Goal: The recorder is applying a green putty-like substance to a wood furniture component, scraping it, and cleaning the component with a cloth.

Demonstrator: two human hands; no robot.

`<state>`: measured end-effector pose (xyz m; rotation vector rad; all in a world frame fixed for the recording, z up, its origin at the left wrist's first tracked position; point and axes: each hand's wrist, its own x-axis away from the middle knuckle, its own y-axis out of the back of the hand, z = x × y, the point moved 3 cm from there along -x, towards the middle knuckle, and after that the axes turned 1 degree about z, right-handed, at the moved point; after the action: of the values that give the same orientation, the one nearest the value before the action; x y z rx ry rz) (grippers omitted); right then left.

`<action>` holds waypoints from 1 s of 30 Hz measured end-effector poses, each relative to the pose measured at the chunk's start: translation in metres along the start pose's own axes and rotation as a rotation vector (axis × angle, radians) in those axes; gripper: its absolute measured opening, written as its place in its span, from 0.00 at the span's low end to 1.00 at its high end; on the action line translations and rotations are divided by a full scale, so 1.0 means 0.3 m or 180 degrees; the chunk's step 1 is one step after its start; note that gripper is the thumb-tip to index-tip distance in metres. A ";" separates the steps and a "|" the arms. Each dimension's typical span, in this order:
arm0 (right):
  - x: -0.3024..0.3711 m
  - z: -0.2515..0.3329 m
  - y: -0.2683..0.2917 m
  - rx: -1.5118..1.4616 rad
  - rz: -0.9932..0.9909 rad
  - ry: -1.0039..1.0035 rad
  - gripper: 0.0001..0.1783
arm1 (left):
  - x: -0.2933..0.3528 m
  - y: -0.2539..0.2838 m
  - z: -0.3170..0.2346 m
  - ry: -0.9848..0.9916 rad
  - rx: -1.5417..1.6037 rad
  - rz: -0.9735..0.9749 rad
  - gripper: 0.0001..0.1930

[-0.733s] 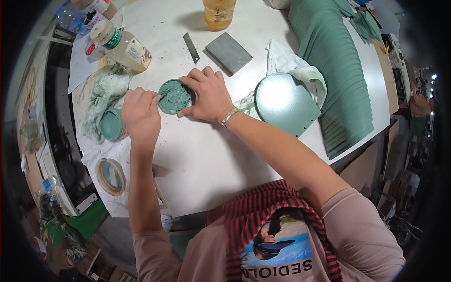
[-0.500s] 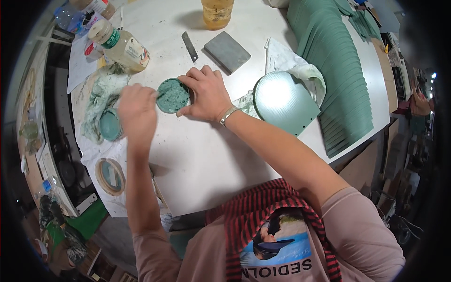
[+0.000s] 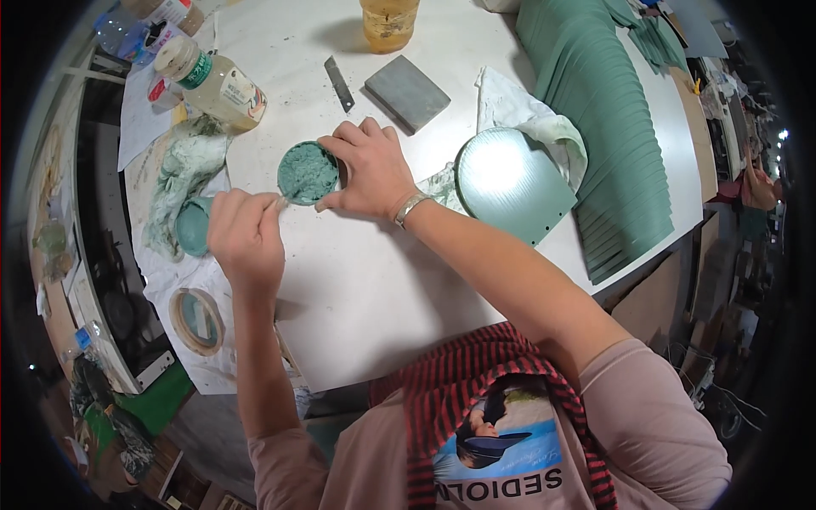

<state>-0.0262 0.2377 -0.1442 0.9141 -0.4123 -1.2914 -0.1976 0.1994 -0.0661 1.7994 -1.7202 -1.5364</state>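
Observation:
A small round dish (image 3: 308, 173) of lumpy green paste sits on the white table. My right hand (image 3: 367, 170) holds it from the right, with fingers at its far right rim and thumb at the near right side. At the dish's near left edge is my left hand (image 3: 246, 236), closed in a pinch; what its fingertips hold, if anything, I cannot make out. Partly behind that hand, a round container of smooth green stuff (image 3: 193, 228) rests beside a stained cloth (image 3: 183, 183).
Beyond the dish lie a blade (image 3: 339, 85) and a grey block (image 3: 408, 95). A cloudy bottle (image 3: 223, 89) stands at the left. To the right are a shiny green disc (image 3: 510, 174), a white rag (image 3: 544, 127) and a long stack of green sheets (image 3: 603, 136). A ring-shaped piece (image 3: 197, 321) lies near left.
My left hand has dropped from the dish's left side toward its near left edge. My right hand stays on the dish, and the view has shifted slightly.

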 end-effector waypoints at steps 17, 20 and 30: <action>-0.002 0.013 -0.002 0.0024 0.0041 -0.0034 0.42 | 0.021 -0.057 0.054 -0.0045 -0.0125 -0.0146 0.04; -0.003 0.004 0.010 0.0000 0.0068 -0.0097 0.40 | -0.002 -0.057 0.036 0.0040 0.0006 -0.0066 0.04; -0.004 0.006 0.013 0.0000 0.0029 -0.0045 0.40 | -0.020 -0.044 0.000 0.0026 0.0059 0.0034 0.04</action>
<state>-0.0254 0.2381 -0.1400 0.9026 -0.4272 -1.2901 -0.1884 0.2081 -0.0728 1.7999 -1.7431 -1.5118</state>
